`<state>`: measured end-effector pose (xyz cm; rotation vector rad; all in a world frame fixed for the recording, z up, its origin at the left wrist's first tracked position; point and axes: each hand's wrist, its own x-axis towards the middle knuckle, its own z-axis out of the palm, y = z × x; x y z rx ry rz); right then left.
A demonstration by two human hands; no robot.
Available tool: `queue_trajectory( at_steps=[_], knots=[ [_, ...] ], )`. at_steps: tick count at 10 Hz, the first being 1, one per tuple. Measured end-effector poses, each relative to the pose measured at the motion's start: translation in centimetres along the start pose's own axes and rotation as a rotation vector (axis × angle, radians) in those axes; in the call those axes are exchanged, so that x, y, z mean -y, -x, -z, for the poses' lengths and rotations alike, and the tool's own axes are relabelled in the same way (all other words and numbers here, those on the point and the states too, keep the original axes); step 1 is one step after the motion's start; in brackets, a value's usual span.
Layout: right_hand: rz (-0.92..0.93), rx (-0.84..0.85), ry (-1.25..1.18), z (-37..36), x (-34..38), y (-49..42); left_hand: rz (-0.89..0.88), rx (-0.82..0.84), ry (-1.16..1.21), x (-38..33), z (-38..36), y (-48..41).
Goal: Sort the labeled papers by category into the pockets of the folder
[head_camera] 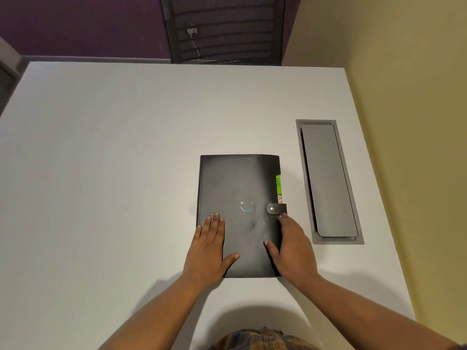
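A black folder point(240, 188) lies closed on the white table point(113, 147), its snap strap point(276, 209) fastened on the right edge. Coloured labeled tabs point(278, 186), green and orange, stick out of that right edge above the strap. My left hand point(208, 251) rests flat on the folder's lower left part, fingers spread. My right hand point(293, 245) lies over the lower right edge, fingertips just below the strap. Neither hand holds anything. No loose papers are in view.
A grey recessed cable flap point(328, 180) is set into the table right of the folder. A black mesh chair back point(225, 29) stands beyond the far edge. A yellow wall point(404, 97) runs along the right side.
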<state>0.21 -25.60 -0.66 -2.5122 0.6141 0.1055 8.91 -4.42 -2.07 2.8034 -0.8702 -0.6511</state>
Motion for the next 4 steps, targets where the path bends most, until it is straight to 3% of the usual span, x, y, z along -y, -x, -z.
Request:
queue_trajectory(
  at_steps=[2, 4],
  knots=[
    [0.162, 0.147, 0.189, -1.3, -0.7, 5.1, -0.051, -0.088, -0.031, -1.0, -0.2, 2.4],
    [0.199, 0.053, 0.201, 0.1, -0.1, 4.6, -0.063, -0.164, -0.114, -1.6, 1.1, 2.8]
  ],
)
